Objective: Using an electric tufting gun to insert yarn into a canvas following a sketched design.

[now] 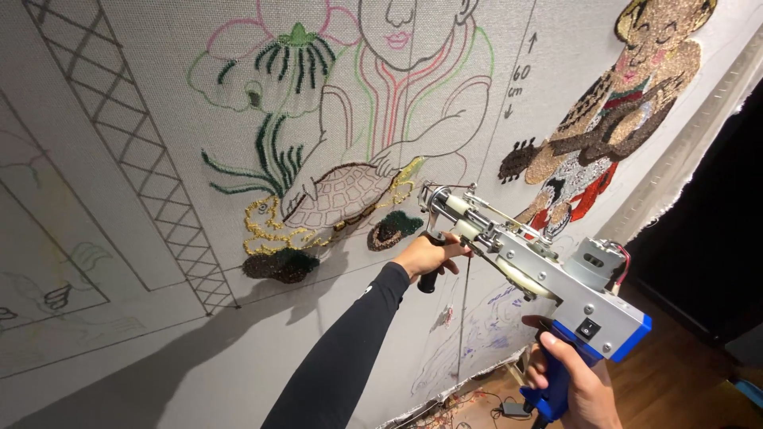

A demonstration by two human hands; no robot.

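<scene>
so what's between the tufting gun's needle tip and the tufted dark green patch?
Head view: bare backing cloth only, between tufting gun needle and dark green patch.

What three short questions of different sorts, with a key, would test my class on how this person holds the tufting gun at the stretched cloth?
1. True or false: the left hand grips the black front handle of the tufting gun.
2. Which colour is the rear grip held by the right hand? A red, B blue, C green.
3. Fill in: the gun's tip sits beside the drawn ____ on the cloth.

Key: 1 true; 2 B; 3 turtle.
</scene>
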